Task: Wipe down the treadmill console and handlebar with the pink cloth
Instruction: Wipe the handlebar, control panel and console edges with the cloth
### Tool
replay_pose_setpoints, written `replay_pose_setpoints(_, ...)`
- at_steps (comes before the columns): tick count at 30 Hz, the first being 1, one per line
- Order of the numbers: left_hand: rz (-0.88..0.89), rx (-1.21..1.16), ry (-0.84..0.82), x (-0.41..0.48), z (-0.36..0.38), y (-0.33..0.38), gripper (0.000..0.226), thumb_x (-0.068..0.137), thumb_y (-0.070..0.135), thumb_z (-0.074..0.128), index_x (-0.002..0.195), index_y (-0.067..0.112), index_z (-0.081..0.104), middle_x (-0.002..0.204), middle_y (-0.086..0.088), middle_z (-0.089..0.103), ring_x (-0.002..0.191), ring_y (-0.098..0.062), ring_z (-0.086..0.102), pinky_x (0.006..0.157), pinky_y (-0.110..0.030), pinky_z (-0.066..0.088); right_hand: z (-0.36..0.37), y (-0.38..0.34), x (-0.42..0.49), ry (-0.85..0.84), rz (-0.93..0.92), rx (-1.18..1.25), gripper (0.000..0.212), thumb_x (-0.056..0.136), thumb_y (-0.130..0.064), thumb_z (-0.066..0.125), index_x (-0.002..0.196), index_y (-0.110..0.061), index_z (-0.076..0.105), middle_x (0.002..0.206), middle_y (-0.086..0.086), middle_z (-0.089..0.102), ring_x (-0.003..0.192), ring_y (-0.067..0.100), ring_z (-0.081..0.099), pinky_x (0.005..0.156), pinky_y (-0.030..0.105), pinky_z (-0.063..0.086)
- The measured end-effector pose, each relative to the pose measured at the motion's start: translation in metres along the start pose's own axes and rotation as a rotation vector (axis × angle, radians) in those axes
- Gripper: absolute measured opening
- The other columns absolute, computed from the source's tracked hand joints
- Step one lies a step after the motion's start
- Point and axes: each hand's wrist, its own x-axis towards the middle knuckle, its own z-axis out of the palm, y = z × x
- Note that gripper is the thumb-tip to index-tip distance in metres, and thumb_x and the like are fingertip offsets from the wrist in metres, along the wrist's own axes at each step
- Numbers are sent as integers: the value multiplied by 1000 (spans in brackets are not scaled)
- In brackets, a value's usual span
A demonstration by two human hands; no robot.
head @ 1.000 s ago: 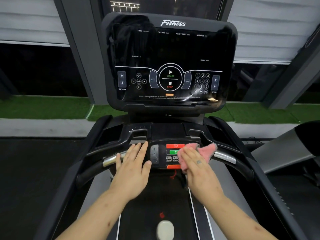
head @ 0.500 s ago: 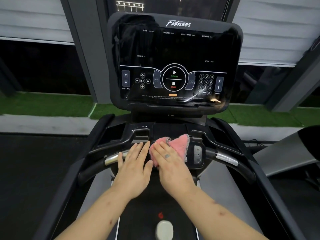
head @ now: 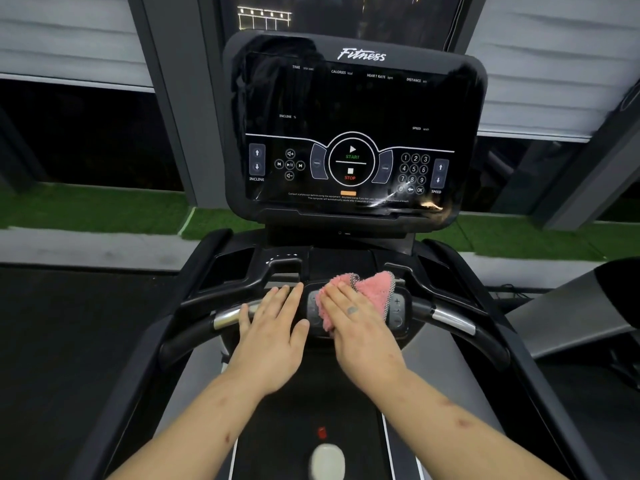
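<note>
My right hand (head: 360,327) now presses the fluffy pink cloth (head: 367,292) flat on the handlebar's black button panel (head: 396,311), having swept left toward my open, empty left hand (head: 273,330) beside it.

Pink cloth (head: 372,289) is fluffy, nubby microfibre with a grey stitched edge. Console screen (head: 356,109) is glossy black with glare streaks; the frame around the handlebar (head: 187,344) looks like matt black plastic, with shiny chrome metal grip sections (head: 453,322). Grass strip (head: 93,209) outside looks like rough green turf.
</note>
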Motion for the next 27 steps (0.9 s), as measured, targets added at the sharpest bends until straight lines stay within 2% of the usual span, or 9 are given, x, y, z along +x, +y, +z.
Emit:
replay_pose_setpoints(3, 6, 4, 5, 1, 0, -2, 62, 106, 49, 25, 161, 41, -1, 171, 12, 6, 155, -5, -8, 126, -51, -6, 2, -9, 6, -6, -48, -1, 56, 96, -19, 40, 152, -15, 44, 160, 4, 40, 152, 18, 29, 124, 41, 26)
replay_pose_setpoints(6, 7, 2, 3, 1, 0, -2, 62, 106, 49, 25, 162, 41, -1, 171, 12, 6, 155, -5, -7, 126, -50, -6, -4, -4, 4, 29, -73, 12, 58, 93, -16, 55, 150, -13, 47, 157, 5, 44, 149, 19, 34, 124, 40, 25)
replay_pose_setpoints(8, 3, -6, -2, 0, -1, -1, 62, 106, 49, 27, 161, 42, -1, 171, 12, 5, 155, -5, -7, 126, -49, -8, -9, 8, -4, 55, -37, 28, 59, 89, -14, 62, 147, -12, 51, 155, 6, 48, 147, 19, 38, 122, 43, 29)
replay_pose_setpoints(14, 1, -15, -7, 1, -5, 0, 63, 107, 49, 31, 161, 43, -2, 170, 12, 6, 155, -6, -7, 126, -48, -8, -18, 56, -36, 49, 169, 90, 57, 94, -26, 42, 150, -15, 48, 158, 1, 43, 150, 13, 32, 120, 47, 32)
replay_pose_setpoints(21, -16, -16, -4, 4, -2, 1, 64, 106, 50, 32, 161, 42, 0, 170, 11, 9, 156, -9, -3, 126, -51, -5, -9, 26, -21, -16, 215, 77, 60, 96, -28, 31, 154, -16, 42, 162, 1, 37, 153, 16, 24, 123, 45, 26)
replay_pose_setpoints(23, -15, -18, -9, 4, -4, 0, 64, 106, 50, 32, 161, 43, 1, 170, 11, 10, 156, -9, -1, 126, -51, -4, -8, 9, -10, -38, 173, 70, 58, 98, -25, 36, 155, -18, 39, 163, 1, 34, 154, 17, 22, 124, 45, 25)
replay_pose_setpoints(25, -20, -24, -9, 5, -5, 1, 63, 106, 49, 33, 161, 43, 3, 170, 10, 11, 156, -10, 0, 126, -51, -3, -4, -4, -2, -32, 122, 71, 59, 97, -17, 53, 154, -16, 41, 162, 3, 36, 153, 20, 25, 123, 46, 27)
replay_pose_setpoints(27, -24, -29, -11, 5, -6, 2, 63, 106, 48, 33, 161, 43, 4, 170, 10, 11, 156, -10, 0, 126, -51, -3, -3, -13, 2, -36, 77, 61, 63, 94, -16, 62, 154, -16, 41, 162, 4, 36, 153, 21, 26, 122, 47, 28)
